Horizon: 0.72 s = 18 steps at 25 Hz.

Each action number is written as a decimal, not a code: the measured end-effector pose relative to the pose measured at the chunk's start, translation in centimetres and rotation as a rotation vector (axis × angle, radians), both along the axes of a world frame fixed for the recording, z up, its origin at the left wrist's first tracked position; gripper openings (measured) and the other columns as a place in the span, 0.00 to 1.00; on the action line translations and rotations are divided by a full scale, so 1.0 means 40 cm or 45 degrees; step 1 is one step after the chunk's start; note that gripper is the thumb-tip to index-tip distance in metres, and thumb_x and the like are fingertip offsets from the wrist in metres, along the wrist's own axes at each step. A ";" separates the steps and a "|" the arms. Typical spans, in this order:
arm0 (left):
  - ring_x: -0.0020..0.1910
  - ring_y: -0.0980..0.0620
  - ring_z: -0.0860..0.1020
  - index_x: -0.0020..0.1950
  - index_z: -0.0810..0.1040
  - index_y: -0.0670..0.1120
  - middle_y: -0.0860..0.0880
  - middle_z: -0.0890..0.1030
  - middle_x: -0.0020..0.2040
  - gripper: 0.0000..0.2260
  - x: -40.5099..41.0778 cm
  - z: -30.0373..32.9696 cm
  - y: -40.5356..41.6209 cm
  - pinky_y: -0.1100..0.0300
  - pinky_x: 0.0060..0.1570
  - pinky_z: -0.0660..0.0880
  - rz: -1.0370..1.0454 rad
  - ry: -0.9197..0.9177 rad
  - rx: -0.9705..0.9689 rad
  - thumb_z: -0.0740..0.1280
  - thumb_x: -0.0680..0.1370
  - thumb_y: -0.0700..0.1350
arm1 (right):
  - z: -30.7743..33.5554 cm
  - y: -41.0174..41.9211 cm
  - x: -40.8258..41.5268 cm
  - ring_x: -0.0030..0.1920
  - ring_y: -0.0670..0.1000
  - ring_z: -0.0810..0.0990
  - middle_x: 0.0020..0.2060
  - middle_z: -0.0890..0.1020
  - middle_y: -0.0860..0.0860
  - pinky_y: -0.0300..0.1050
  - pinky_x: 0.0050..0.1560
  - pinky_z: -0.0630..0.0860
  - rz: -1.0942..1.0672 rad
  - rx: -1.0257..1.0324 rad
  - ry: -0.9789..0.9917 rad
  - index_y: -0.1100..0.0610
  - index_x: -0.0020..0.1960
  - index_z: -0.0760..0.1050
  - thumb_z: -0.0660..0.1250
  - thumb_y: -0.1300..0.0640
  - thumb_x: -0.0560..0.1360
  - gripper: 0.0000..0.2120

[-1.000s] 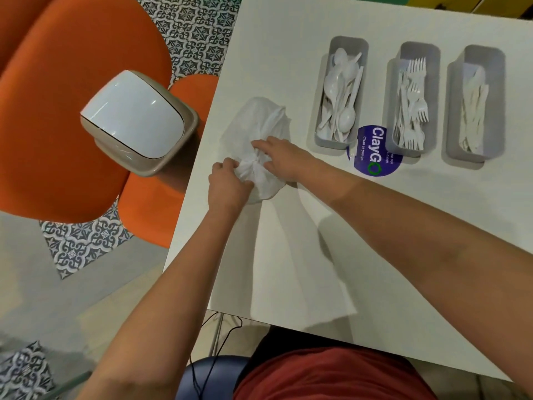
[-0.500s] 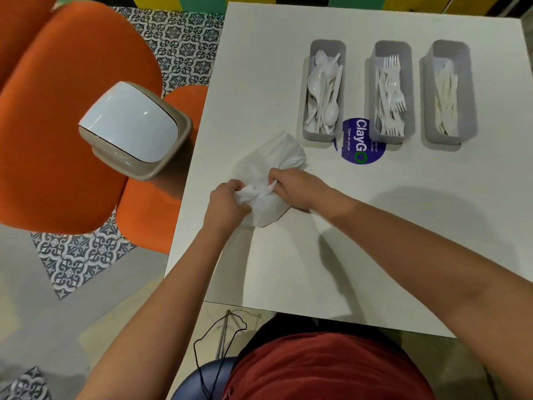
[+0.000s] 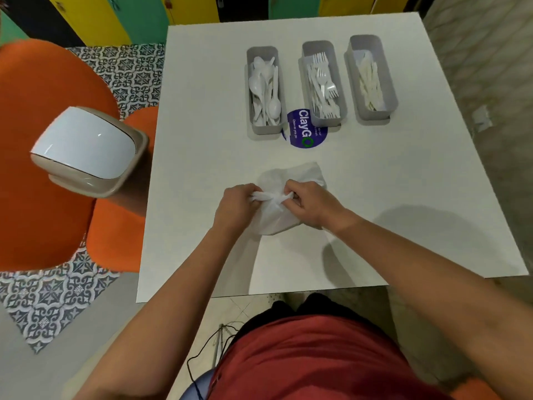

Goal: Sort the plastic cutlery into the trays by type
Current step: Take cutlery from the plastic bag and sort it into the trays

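Three grey trays stand in a row at the far side of the white table (image 3: 403,197). The left tray (image 3: 250,90) holds white spoons, the middle tray (image 3: 338,82) white forks, the right tray (image 3: 388,76) white knives. A thin white plastic bag (image 3: 277,217) lies on the table in front of me. My left hand (image 3: 235,204) grips its bunched neck from the left, and my right hand (image 3: 310,202) pinches the same twisted part from the right. What is inside the bag is hidden.
A round blue ClayGo sticker (image 3: 305,131) lies between the spoon and fork trays. A beige bin with a white swing lid (image 3: 86,151) sits on an orange chair (image 3: 43,168) left of the table. Coloured lockers line the back wall.
Both hands and the bag have come from the table's left edge toward the middle, nearer to me. The bag's neck is now twisted tighter between my hands.
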<state>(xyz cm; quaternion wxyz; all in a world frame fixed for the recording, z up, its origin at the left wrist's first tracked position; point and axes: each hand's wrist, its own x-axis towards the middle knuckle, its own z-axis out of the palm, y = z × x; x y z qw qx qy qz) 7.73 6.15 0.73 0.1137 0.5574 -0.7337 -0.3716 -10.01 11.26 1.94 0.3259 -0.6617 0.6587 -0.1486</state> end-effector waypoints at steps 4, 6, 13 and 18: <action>0.41 0.51 0.78 0.50 0.84 0.45 0.45 0.84 0.43 0.10 -0.065 0.024 0.024 0.70 0.37 0.69 -0.059 0.104 -0.025 0.62 0.77 0.39 | 0.025 0.029 -0.063 0.29 0.43 0.69 0.27 0.71 0.44 0.41 0.32 0.64 -0.190 -0.090 -0.078 0.59 0.48 0.73 0.63 0.55 0.77 0.07; 0.38 0.54 0.75 0.50 0.84 0.43 0.44 0.83 0.43 0.10 -0.102 0.039 0.029 0.71 0.35 0.66 -0.058 0.149 -0.028 0.62 0.77 0.38 | 0.033 0.037 -0.093 0.29 0.43 0.68 0.27 0.70 0.44 0.42 0.34 0.64 -0.259 -0.146 -0.084 0.60 0.47 0.72 0.64 0.56 0.77 0.06; 0.52 0.46 0.80 0.53 0.83 0.40 0.41 0.83 0.52 0.11 -0.250 0.054 0.034 0.65 0.47 0.69 -0.101 0.157 0.007 0.62 0.77 0.37 | 0.036 0.098 -0.192 0.33 0.52 0.70 0.33 0.73 0.51 0.42 0.35 0.65 -0.409 -0.194 -0.059 0.61 0.49 0.72 0.63 0.56 0.77 0.07; 0.58 0.46 0.78 0.56 0.82 0.43 0.45 0.82 0.57 0.13 -0.307 0.035 0.043 0.64 0.56 0.69 -0.094 0.065 -0.002 0.63 0.74 0.37 | 0.028 0.119 -0.270 0.45 0.51 0.76 0.47 0.81 0.52 0.40 0.44 0.68 -0.429 -0.013 -0.090 0.58 0.53 0.77 0.60 0.55 0.78 0.10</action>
